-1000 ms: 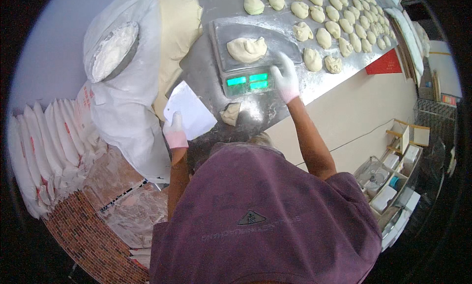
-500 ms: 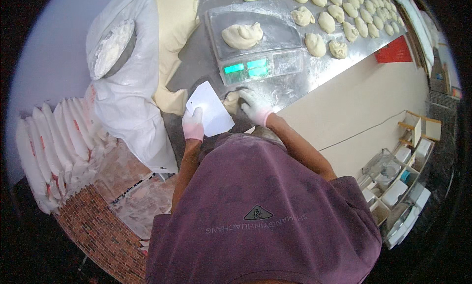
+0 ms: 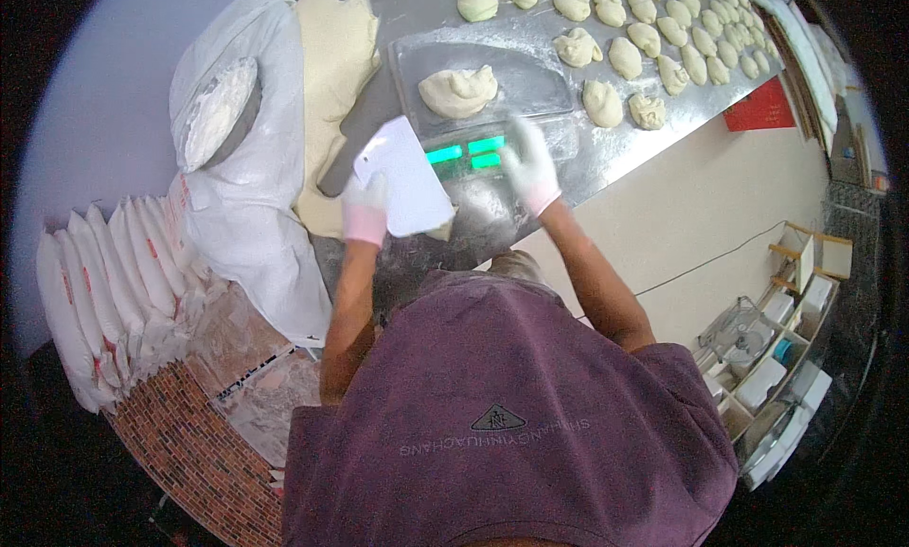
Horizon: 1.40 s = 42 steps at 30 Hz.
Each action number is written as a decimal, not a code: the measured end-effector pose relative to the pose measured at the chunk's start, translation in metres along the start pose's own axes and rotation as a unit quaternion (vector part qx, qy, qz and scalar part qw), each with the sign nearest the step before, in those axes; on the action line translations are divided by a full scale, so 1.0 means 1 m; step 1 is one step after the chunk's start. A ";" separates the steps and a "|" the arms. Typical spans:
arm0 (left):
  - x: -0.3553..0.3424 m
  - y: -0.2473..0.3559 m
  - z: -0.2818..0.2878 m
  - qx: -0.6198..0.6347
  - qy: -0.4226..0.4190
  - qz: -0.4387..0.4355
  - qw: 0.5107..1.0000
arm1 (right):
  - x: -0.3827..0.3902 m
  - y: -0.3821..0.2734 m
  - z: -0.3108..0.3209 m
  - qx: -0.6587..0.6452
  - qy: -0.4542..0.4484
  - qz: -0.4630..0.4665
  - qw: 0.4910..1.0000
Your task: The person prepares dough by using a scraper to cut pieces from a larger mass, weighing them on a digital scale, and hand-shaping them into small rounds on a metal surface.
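Note:
My left hand (image 3: 365, 211), in a white glove, holds a white plastic scraper (image 3: 402, 176) over the floured steel table (image 3: 606, 159). A small bit of dough (image 3: 441, 232) shows under the scraper's lower edge. My right hand (image 3: 530, 165), also gloved and blurred, is just right of the scale's green display (image 3: 464, 154); its fingers look stretched out with nothing seen in them. A lump of dough (image 3: 459, 90) lies on the scale's steel pan (image 3: 530, 78). A big mass of dough (image 3: 331, 54) lies to the left of the scale.
Several portioned dough pieces (image 3: 625, 59) lie in rows on the table behind and right of the scale. An open flour sack (image 3: 222, 121) stands at the left, with stacked sacks (image 3: 104, 291) below it. A rack of containers (image 3: 776, 358) is at the lower right.
My right hand came back from the scale to the table's near edge, then rose again to the display. My left hand lifted the scraper toward the scale.

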State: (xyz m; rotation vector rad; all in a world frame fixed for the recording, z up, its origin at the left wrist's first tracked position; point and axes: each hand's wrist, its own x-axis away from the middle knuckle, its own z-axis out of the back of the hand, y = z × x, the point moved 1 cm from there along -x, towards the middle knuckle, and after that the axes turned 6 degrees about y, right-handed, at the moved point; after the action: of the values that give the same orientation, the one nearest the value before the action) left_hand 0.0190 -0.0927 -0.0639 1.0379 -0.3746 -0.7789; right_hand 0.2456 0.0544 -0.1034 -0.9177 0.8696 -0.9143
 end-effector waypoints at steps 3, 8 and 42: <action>-0.048 0.017 -0.004 -0.006 -0.005 0.000 1.000 | -0.051 0.008 0.014 -0.005 0.040 0.003 0.999; -0.107 0.000 -0.094 -0.400 -0.175 -0.242 0.866 | -0.079 0.026 -0.014 -0.036 0.007 -0.021 0.999; 0.021 -0.020 0.142 -0.270 0.001 0.207 0.940 | -0.019 -0.055 -0.111 -0.081 -0.317 -0.034 0.944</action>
State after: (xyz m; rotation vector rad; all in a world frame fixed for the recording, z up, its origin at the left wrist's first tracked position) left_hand -0.0626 -0.2023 -0.0151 0.4203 -0.3355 -0.4564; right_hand 0.1245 0.0253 -0.0884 -1.2945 0.3586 -0.5479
